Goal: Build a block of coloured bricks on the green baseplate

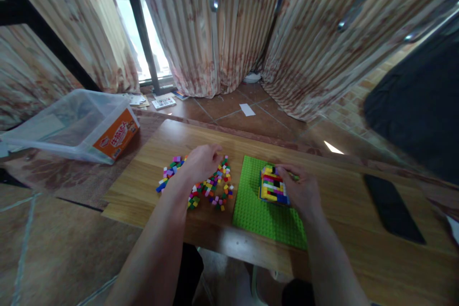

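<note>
A bright green studded baseplate (251, 210) lies on the wooden table. On it stands a small structure of coloured toy bricks (270, 189), built up in yellow, red, white, black and blue rows. My right hand (301, 189) is at the structure's right side, its thumb and fingers closed at the far right corner and hiding part of it. Over the far side of a loose pile of small toy bricks (213, 184) is my left hand (202, 161). Its fingers are curled together, and whatever they hold, if anything, is too small to make out. The left forearm covers part of the pile.
A dark phone-like slab (392, 208) lies on the right of the wooden table (143, 181). Left of the table stands a clear plastic bin (82, 124) with an orange label. Striped curtains (244, 28) hang behind, with papers (247, 110) on the tiled floor.
</note>
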`<state>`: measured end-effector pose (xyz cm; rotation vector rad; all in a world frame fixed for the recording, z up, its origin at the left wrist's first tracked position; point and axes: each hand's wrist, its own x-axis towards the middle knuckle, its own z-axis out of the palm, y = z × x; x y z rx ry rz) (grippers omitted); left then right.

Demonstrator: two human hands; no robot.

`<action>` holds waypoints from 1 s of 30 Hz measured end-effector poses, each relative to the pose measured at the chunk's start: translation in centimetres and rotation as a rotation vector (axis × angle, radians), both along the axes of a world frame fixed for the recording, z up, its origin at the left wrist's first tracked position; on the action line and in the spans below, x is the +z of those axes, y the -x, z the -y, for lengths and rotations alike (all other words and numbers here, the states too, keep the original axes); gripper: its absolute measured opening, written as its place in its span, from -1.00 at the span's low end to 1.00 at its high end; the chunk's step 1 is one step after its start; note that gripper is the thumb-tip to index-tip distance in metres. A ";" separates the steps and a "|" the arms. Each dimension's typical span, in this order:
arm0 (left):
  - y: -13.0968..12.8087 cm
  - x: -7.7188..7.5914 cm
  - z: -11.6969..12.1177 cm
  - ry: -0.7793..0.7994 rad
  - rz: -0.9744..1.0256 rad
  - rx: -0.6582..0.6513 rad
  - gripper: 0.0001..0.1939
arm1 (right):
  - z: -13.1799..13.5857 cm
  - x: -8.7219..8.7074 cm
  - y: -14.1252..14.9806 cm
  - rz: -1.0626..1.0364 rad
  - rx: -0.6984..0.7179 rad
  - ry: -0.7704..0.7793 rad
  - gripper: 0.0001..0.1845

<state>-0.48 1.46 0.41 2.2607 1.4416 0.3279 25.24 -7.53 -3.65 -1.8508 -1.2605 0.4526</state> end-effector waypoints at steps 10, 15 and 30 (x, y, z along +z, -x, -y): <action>0.2 0.3 0.1 0.046 0.003 0.033 -0.64 | -0.1 0.0 0.4 -0.491 -0.053 0.097 -0.46; 0.5 0.2 -0.1 0.035 0.043 0.032 -0.67 | 0.3 0.1 0.7 -0.558 -0.087 0.026 -0.44; 1.4 -0.4 -1.0 -0.099 0.361 0.212 -0.67 | 1.7 2.2 3.1 0.061 -0.216 -0.498 -0.70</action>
